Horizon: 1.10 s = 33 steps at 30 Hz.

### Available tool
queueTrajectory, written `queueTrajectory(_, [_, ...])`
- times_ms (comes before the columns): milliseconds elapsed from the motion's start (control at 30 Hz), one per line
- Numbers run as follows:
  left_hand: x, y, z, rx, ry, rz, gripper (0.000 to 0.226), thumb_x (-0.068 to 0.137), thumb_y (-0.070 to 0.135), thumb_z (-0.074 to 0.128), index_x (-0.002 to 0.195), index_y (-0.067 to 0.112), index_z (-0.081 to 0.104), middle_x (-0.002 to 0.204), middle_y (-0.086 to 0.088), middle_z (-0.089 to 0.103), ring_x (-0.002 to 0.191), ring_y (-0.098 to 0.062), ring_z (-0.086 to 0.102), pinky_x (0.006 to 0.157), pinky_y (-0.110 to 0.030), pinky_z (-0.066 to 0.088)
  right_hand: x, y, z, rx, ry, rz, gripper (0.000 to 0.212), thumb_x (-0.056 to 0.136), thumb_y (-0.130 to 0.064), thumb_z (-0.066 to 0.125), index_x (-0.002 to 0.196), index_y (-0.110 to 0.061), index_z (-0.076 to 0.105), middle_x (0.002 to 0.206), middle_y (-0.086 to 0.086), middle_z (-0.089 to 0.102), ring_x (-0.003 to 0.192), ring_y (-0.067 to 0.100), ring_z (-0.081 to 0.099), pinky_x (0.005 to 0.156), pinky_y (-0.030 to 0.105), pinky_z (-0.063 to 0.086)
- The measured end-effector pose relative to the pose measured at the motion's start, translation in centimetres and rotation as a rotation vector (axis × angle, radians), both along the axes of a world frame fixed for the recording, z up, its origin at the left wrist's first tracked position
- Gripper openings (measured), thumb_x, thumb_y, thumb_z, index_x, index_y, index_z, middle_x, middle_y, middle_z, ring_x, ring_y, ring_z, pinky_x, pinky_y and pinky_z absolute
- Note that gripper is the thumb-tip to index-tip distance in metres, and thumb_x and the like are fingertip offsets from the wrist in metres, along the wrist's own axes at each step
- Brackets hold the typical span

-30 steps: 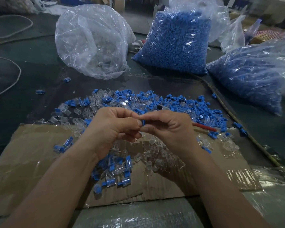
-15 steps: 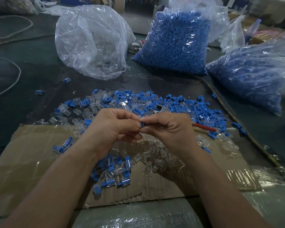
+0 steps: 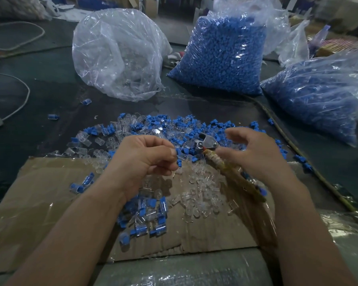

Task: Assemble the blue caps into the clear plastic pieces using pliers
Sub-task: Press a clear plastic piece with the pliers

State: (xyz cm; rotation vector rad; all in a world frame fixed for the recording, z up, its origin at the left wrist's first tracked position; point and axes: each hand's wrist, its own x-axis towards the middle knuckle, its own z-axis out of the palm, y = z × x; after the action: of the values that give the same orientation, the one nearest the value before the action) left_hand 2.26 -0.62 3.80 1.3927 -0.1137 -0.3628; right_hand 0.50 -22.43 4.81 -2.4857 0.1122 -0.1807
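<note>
- Left hand point(image 3: 145, 159): fingers curled in, thumb and forefinger pinching a small part point(image 3: 177, 162); mostly hidden, a bit of blue shows at the fingertips.
- Right hand point(image 3: 254, 153): fingers loosely spread over the pliers point(image 3: 207, 142), thumb just beside the handle. Cannot tell if it actually grips; blurred.
- Pliers: metal head on the loose pile, between the two hands; the yellowish wrapped handle runs back toward the right wrist and under the palm.
- Loose pile point(image 3: 170, 125) of blue caps and clear plastic pieces mixed, on the dark table point(image 3: 50, 96) just past the cardboard's far edge.
- Clear pieces point(image 3: 203, 195) heaped on the cardboard point(image 3: 39, 203), under and between the wrists.
- Assembled pieces point(image 3: 151, 221) (clear with blue cap) in a small heap on the cardboard, beside the left forearm.
- Far side: clear bag point(image 3: 120, 54) at left, full bag of blue caps point(image 3: 219, 56) in the middle, second blue bag point(image 3: 318, 96) at right.
- White cable point(image 3: 24, 93) at the table's left edge.
</note>
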Motion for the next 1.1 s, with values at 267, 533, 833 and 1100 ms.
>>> queueTrajectory(267, [0.2,-0.1,-0.3,-0.032,-0.009,0.025,0.005,0.054,0.008,0.069,0.058,0.010,0.066,0.055,-0.008,0.065,0.049,-0.017,0.063,0.044,-0.020,0.050,-0.1,-1.8,0.0,-0.213,0.428,-0.035,0.088,0.061,-0.045,0.077,0.137,-0.028,0.035,0.135,-0.003,0.044,0.103,0.010,0.039,0.087,0.031,0.031])
queueTrajectory(533, [0.3,-0.1,-0.4,-0.031,-0.003,0.012,0.020,0.053,0.011,0.068,0.070,0.003,0.063,0.057,-0.008,0.065,0.050,-0.016,0.064,0.046,-0.020,0.051,0.1,-1.4,-0.3,-0.308,0.488,-0.024,0.103,0.058,-0.039,0.082,0.142,-0.029,0.024,0.141,-0.003,0.034,0.128,0.021,0.032,0.104,0.043,0.030])
queueTrajectory(833, [0.5,-0.2,-0.8,-0.075,-0.001,0.016,0.014,0.059,0.007,0.064,0.072,0.003,0.060,0.057,-0.006,0.065,0.055,-0.017,0.065,0.049,-0.021,0.053,0.3,-0.9,-0.6,-0.319,0.148,-0.075,0.071,0.066,-0.024,0.073,0.130,-0.022,0.043,0.113,-0.002,0.053,0.093,0.013,0.046,0.078,0.030,0.038])
queueTrajectory(1100, [0.6,-0.4,-1.2,-0.169,-0.043,0.137,0.007,0.074,-0.002,0.058,0.075,0.005,0.056,0.060,-0.004,0.066,0.057,-0.015,0.066,0.052,-0.020,0.052,-0.1,1.1,-0.4,-0.216,-0.270,-0.029,0.031,0.078,-0.008,0.062,0.106,-0.019,0.058,0.076,-0.017,0.046,0.066,0.005,0.040,0.057,0.020,0.027])
